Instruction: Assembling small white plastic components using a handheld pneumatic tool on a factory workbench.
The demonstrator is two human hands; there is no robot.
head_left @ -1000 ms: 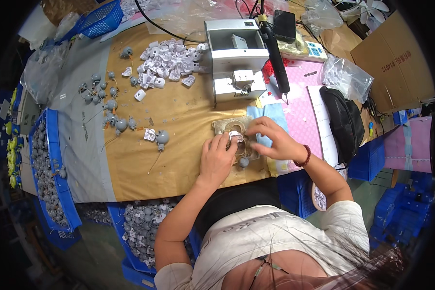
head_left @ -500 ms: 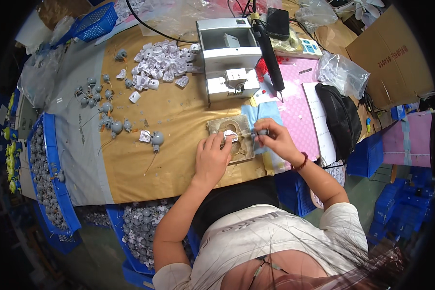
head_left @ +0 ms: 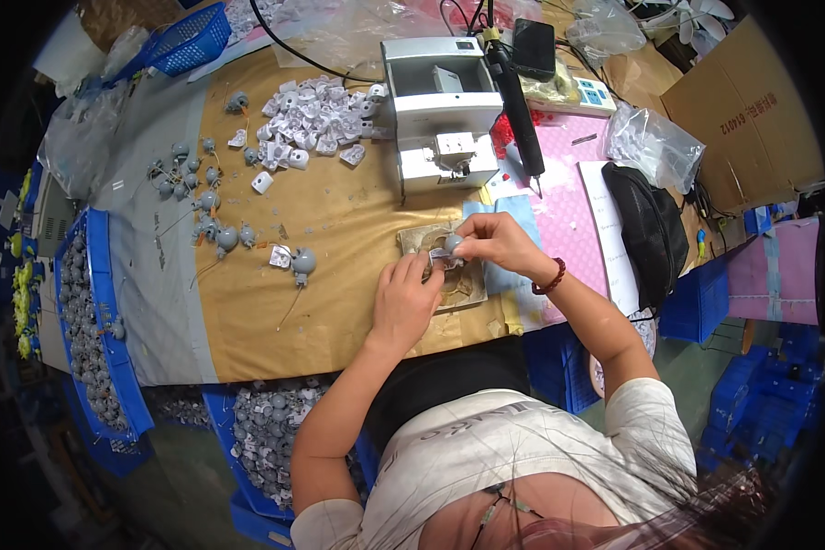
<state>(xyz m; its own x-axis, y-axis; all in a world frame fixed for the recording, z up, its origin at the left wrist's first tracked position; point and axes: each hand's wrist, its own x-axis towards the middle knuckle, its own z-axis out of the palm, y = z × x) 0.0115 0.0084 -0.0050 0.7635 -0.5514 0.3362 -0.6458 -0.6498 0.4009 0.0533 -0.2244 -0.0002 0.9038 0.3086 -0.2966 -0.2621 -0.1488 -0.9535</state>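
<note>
In the head view, one grey ball is clamped between the fingertips of the right hand. Just left of that pinch, one white piece is touched by the left hand, whose grip cannot be told; one fixture plate lies beneath both.

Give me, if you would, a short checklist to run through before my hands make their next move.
1. Left hand at the white piece: ok, its fingertips are there.
2. Right hand free: not ok, it pinches a grey ball.
3. Block lying flat on the table: ok.
4. White piece fully seated in the block: cannot tell, fingers cover part of it.
5. Screwdriver clear of both hands: ok, its tip is apart from them.
</note>
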